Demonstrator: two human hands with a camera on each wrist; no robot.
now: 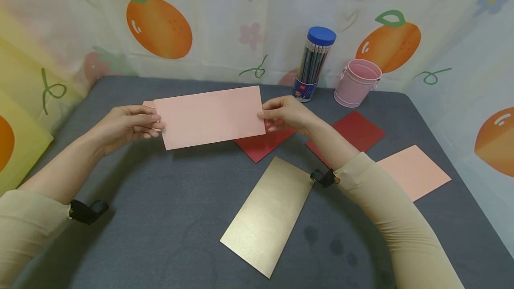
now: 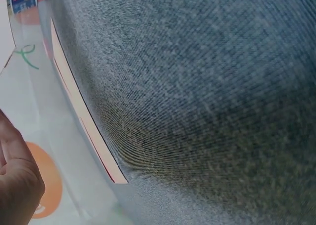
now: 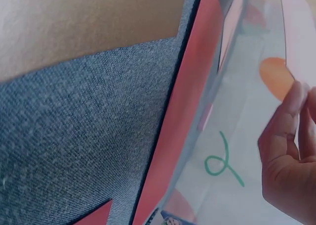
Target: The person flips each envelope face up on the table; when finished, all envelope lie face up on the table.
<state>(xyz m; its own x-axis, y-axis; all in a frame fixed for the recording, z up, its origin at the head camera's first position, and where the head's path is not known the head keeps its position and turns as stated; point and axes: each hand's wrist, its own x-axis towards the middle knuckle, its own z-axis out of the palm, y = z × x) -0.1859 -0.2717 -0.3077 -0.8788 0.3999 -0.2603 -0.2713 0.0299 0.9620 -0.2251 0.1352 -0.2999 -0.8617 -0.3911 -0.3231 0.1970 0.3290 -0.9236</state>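
A long pale pink envelope (image 1: pixel 210 117) is held up above the dark table between both hands, its broad face towards the head camera. My left hand (image 1: pixel 130 124) holds its left end, where a small flap (image 1: pixel 149 104) sticks out. At the right edge, my right hand (image 1: pixel 287 113) pinches the paper between thumb and fingers; the right wrist view also shows this hand (image 3: pixel 286 160) on the pink paper (image 3: pixel 302 32). A red envelope (image 1: pixel 257 147) lies partly hidden behind the held one. Closer to me lies a gold envelope (image 1: pixel 267 217).
Another red envelope (image 1: pixel 357 130) and a peach one (image 1: pixel 417 173) lie under and beyond the right forearm. A blue-lidded tube of pencils (image 1: pixel 313 63) and a pink bucket (image 1: pixel 357 83) stand at the back. In the left wrist view, a pale flat strip (image 2: pixel 81 109) lies near the table's edge.
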